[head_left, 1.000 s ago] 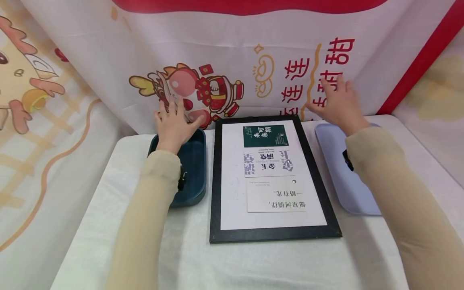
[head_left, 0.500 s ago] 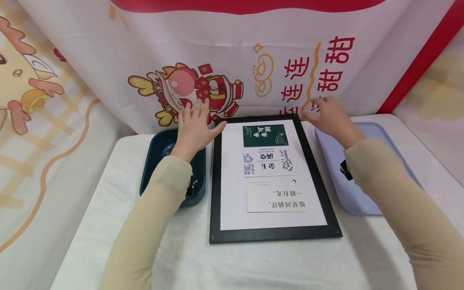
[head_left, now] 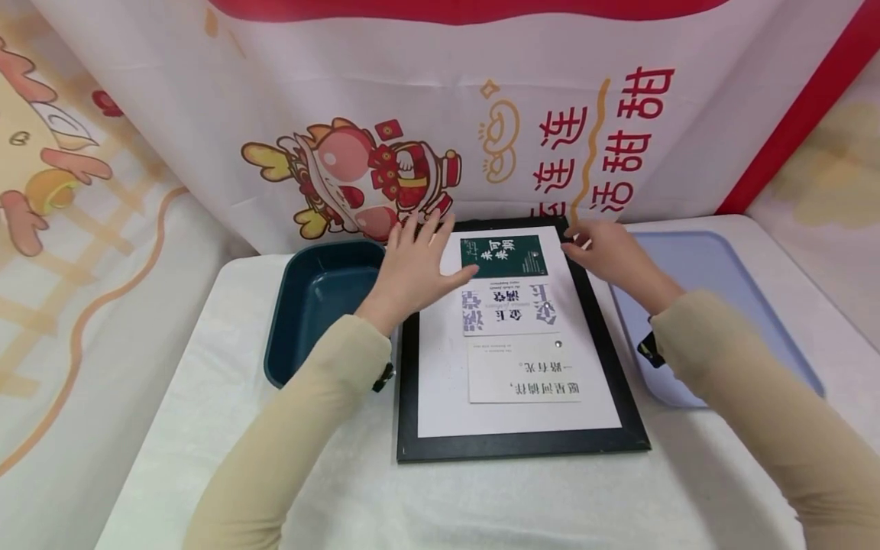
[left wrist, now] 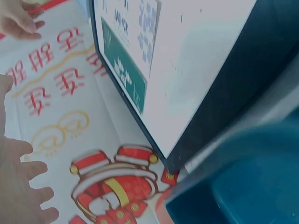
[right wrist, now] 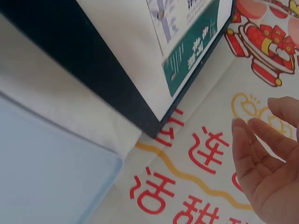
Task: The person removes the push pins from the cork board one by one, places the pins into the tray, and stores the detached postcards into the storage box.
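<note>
My left hand point(head_left: 415, 267) hovers with spread fingers over the upper left of a black picture frame point(head_left: 522, 445), its thumb near a green card point(head_left: 517, 257). At the frame's upper right corner is my right hand point(head_left: 612, 250); its fingers bend loosely. The right wrist view shows nothing in that hand point(right wrist: 268, 163), thumb and fingertips apart. On the frame's white panel the green card lies farthest away, then a card with purple lettering point(head_left: 509, 317), then a cream card point(head_left: 522, 374) with black characters. Nothing is held in the left hand point(left wrist: 21, 182) either.
A dark teal tray point(head_left: 275, 328) stands left of the frame, partly behind the left forearm. On the right lies a flat lavender tray point(head_left: 694, 298) under the right forearm. Behind the white-covered table point(head_left: 481, 504) hangs a printed cloth point(head_left: 426, 84).
My left hand has moved right, from above the teal tray to over the frame's upper left. The right hand has come down and slightly left to the frame's corner. The cards stayed put.
</note>
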Action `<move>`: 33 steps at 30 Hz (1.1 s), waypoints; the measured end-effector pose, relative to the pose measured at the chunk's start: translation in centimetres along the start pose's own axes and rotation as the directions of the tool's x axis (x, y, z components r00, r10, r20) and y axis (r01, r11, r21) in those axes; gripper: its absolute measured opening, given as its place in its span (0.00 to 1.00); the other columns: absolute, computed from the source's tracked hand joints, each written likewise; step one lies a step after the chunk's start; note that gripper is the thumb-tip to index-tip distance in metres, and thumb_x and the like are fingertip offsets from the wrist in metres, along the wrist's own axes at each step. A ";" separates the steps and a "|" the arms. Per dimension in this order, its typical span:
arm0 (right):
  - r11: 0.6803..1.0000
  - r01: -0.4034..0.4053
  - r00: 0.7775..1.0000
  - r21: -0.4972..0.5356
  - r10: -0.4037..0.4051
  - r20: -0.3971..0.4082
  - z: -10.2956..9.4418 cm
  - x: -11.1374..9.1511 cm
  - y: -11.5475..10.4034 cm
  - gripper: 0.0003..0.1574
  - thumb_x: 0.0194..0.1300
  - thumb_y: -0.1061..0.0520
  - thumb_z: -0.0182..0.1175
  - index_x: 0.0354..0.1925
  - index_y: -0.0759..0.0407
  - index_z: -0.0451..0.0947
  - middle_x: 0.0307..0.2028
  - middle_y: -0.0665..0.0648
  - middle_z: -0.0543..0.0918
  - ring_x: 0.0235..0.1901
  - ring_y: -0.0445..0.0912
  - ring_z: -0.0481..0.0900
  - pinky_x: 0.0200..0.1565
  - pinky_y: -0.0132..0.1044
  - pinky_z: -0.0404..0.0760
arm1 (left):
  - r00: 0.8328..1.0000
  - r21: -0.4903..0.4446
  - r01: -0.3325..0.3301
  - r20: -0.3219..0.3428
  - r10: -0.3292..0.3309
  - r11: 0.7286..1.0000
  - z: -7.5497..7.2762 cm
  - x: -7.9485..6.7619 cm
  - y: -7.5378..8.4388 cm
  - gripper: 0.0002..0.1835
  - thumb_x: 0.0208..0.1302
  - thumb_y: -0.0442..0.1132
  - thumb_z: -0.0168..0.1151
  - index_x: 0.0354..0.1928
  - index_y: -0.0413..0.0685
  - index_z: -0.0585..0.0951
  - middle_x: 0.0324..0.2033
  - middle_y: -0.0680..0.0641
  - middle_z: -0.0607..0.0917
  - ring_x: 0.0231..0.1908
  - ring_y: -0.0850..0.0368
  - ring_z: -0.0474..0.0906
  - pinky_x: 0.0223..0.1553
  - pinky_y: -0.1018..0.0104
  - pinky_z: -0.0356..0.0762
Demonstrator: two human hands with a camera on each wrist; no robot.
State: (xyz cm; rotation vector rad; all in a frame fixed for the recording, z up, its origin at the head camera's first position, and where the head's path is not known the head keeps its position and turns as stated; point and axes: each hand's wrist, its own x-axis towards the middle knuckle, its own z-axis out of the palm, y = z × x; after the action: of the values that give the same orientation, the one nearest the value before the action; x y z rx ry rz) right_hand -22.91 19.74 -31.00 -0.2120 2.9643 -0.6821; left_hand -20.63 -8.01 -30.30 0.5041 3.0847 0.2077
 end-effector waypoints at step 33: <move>0.989 -0.018 0.952 0.149 -0.029 0.304 6.1 -2.4 2.1 0.11 0.64 0.59 0.57 0.39 0.64 0.82 0.28 0.57 0.82 0.26 0.43 0.74 0.29 0.31 0.73 | 0.899 0.034 -0.362 0.276 0.339 0.932 8.0 -3.1 2.1 0.41 0.63 0.69 0.45 0.74 0.62 0.51 0.75 0.53 0.52 0.75 0.50 0.45 0.75 0.51 0.42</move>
State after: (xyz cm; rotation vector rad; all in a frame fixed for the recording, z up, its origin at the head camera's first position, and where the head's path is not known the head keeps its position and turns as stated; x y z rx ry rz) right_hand -20.02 19.37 -37.24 -0.2852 2.6061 -0.7904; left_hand -16.74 -5.95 -38.02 1.0041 2.7268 0.0066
